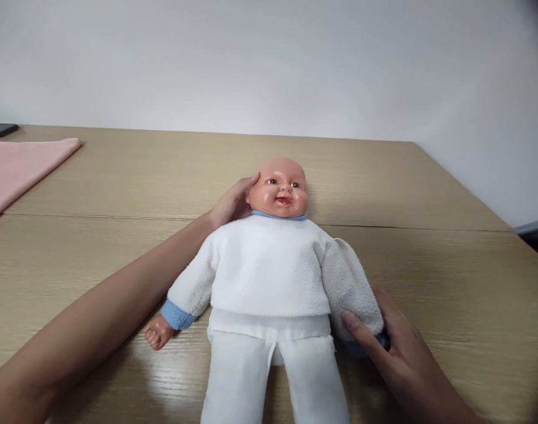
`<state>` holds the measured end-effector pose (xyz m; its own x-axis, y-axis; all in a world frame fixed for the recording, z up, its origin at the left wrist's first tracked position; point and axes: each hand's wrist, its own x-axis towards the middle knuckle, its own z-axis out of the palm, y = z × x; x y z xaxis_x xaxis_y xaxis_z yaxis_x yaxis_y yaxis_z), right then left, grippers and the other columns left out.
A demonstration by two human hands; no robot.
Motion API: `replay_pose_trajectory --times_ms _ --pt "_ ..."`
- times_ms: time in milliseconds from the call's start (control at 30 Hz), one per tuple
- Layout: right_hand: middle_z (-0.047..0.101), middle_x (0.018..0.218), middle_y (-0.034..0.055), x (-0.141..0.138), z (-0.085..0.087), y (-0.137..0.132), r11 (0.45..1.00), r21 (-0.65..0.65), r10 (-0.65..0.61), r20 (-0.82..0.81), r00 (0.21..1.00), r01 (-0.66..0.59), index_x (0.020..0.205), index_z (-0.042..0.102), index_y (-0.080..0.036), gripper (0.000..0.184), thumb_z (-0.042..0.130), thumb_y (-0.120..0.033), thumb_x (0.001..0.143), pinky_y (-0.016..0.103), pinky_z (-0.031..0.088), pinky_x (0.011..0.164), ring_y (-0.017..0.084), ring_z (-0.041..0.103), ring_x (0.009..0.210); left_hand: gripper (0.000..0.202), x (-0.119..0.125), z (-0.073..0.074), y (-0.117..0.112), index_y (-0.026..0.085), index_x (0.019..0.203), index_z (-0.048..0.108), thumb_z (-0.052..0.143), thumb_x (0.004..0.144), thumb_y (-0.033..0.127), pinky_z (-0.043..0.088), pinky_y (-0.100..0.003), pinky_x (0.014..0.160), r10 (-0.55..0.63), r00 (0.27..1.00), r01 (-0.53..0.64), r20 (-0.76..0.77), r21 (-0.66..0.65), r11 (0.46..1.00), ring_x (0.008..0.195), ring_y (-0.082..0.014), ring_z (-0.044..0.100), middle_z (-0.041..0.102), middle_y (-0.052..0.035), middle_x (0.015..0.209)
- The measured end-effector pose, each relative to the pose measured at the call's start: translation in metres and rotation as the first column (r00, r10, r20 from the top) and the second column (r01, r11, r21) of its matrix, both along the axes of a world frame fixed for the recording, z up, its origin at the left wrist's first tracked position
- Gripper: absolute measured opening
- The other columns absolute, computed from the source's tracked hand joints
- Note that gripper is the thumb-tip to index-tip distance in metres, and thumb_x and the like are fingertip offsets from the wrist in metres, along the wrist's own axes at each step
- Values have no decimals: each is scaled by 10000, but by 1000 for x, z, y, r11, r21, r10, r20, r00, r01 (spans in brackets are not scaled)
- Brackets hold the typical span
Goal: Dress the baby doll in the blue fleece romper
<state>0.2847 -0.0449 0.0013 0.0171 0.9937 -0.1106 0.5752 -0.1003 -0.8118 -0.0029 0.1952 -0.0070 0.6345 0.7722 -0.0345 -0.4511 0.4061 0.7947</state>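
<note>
Baby doll [271, 265], just one, lies face-up on the table [163, 171]. Left hand [232, 203] cups its head, right hand [395, 333] pinches one of two sleeves [351, 282]. One pink cloth [22, 171] too.

The long, bare left forearm [119, 300] is smooth, wide at the bottom and thinner at the wrist. The bare left hand [231, 203] is partly hidden. The bare right hand [395, 335] has a round-tipped thumb [365, 337]. The bare right forearm [441, 388] shows only partly.
</note>
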Motion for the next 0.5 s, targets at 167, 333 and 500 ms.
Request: replay_pose_trajectory --times_ms 167,333,500 --pt "762 1333 87 2 -2 -1 1000 -6 1 5 1000 -1 1357 670 -316 441 644 -638 1057 462 601 1004 390 690 1309 554 0 0 1 210 1345 818 720 1005 636 511 -572 1307 -14 1000 14 -1 0 1000 1417 -428 723 867 -107 1316" --pt "787 1271 69 2 -3 -1 1000 5 -14 21 1000 14 1308 700 -316 418 656 -638 1045 435 621 951 382 720 1271 578 -3 -4 3 194 1316 835 680 1018 665 515 -577 1301 -41 999 41 -29 -25 999 1423 -436 719 851 -137 1349" --pt "786 1292 75 3 -4 -1 1000 8 -8 24 1000 7 1356 696 -313 449 652 -637 1049 444 611 979 376 730 1238 580 -3 -6 2 203 1332 832 654 1036 669 514 -566 1304 -49 998 48 -31 -30 998 1425 -426 720 848 -131 1359"
